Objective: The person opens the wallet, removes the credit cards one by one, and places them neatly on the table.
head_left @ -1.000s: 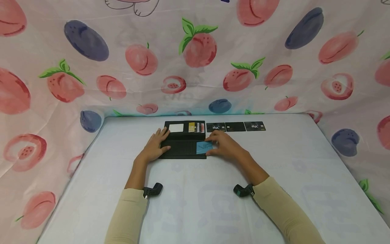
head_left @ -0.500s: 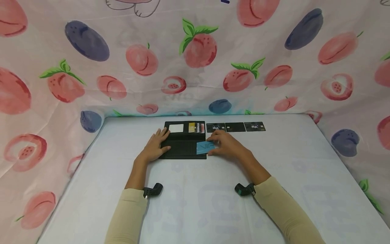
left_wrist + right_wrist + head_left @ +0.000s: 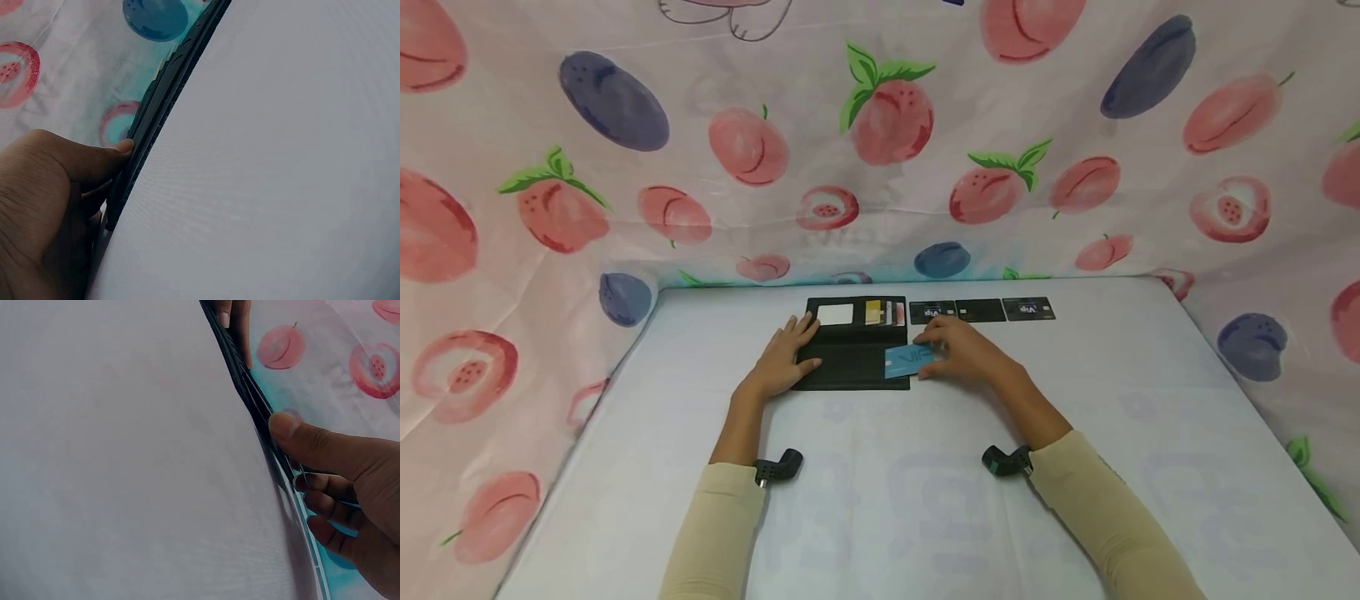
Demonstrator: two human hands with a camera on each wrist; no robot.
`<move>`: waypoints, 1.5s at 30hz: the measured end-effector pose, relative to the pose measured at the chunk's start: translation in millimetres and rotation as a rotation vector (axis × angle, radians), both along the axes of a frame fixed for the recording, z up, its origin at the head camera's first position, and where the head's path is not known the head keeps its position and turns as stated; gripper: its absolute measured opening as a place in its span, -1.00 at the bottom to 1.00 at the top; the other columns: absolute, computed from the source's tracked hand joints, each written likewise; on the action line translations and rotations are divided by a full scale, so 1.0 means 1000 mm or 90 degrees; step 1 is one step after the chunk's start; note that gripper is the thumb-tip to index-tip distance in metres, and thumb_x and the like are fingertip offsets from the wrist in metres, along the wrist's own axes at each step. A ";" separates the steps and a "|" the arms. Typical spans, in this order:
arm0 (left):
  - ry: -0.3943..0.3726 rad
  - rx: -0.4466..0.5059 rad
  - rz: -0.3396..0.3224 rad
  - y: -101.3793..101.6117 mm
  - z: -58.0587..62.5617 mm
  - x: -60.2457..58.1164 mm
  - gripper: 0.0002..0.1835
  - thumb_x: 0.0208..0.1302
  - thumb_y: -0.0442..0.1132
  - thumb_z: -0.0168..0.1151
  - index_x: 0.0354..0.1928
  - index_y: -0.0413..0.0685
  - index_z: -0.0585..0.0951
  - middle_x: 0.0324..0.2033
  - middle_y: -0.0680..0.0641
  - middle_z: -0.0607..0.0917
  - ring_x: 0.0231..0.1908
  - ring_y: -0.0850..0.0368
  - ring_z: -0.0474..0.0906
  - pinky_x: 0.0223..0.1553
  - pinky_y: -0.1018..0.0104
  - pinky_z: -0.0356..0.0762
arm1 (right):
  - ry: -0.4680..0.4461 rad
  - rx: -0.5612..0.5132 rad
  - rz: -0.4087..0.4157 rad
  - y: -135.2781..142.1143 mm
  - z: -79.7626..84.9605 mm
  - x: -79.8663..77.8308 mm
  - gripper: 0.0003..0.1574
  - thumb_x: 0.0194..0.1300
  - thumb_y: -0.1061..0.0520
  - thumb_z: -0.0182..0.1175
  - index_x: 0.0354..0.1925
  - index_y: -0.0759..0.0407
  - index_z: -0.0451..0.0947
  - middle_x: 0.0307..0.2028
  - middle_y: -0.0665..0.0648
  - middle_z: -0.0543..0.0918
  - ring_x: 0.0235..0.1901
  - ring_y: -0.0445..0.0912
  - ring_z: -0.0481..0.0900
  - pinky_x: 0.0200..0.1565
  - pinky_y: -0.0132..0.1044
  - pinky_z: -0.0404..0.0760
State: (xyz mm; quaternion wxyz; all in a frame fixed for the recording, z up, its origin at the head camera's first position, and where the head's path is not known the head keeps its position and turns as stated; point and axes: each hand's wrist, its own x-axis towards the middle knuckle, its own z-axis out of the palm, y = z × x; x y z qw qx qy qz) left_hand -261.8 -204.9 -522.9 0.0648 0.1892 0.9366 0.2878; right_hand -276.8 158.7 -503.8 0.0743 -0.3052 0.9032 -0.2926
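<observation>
A black wallet lies unfolded on the white table. My left hand rests on its left side with spread fingers, the thumb on the lower half; the left wrist view shows the thumb on the wallet's edge. At the wallet's right side, my right hand pinches a blue VIP card between thumb and fingers. The card lies over the lower half, and its right end is hidden by the hand. Whether its left end sits in a slot, I cannot tell. The upper half holds a white panel and several cards.
Three black cards lie in a row right of the wallet: a near one, a middle one and a far one. A fruit-print cloth hangs behind the white table.
My right hand has moved slightly to the right with the blue card, and more of the card's face now shows. My left hand has stayed in place on the wallet.
</observation>
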 end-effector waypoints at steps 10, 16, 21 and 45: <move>0.002 0.000 0.001 0.000 -0.002 -0.001 -0.20 0.52 -0.14 0.21 0.64 -0.23 0.14 0.65 -0.27 -0.01 0.63 -0.28 -0.26 0.60 -0.13 -0.37 | 0.016 0.025 0.025 0.003 0.003 -0.006 -0.31 0.13 -0.02 0.65 0.18 0.20 0.73 0.01 0.13 0.63 0.00 0.02 0.54 0.03 -0.02 0.60; 0.000 -0.008 0.002 -0.001 -0.003 -0.001 -0.19 0.51 -0.13 0.21 0.65 -0.22 0.12 0.66 -0.26 -0.02 0.63 -0.27 -0.27 0.60 -0.11 -0.37 | 0.010 0.034 0.025 0.004 0.001 -0.008 -0.29 0.14 -0.04 0.64 0.20 0.19 0.72 0.06 0.15 0.64 0.08 0.06 0.54 0.13 0.03 0.58; -0.001 -0.003 -0.002 -0.001 -0.004 0.001 -0.19 0.50 -0.13 0.23 0.64 -0.22 0.13 0.65 -0.26 -0.02 0.63 -0.27 -0.27 0.60 -0.12 -0.38 | 0.010 0.034 0.019 0.005 0.000 -0.005 -0.29 0.13 -0.05 0.64 0.20 0.18 0.72 0.06 0.16 0.63 0.09 0.08 0.53 0.17 0.06 0.57; -0.015 0.007 0.001 -0.001 -0.002 -0.001 -0.18 0.51 -0.13 0.20 0.65 -0.21 0.10 0.66 -0.24 -0.06 0.64 -0.24 -0.31 0.60 -0.09 -0.42 | 0.037 0.041 -0.037 0.028 -0.002 -0.006 -0.27 0.23 -0.01 0.58 0.29 0.21 0.65 0.23 0.30 0.52 0.27 0.22 0.43 0.25 0.16 0.53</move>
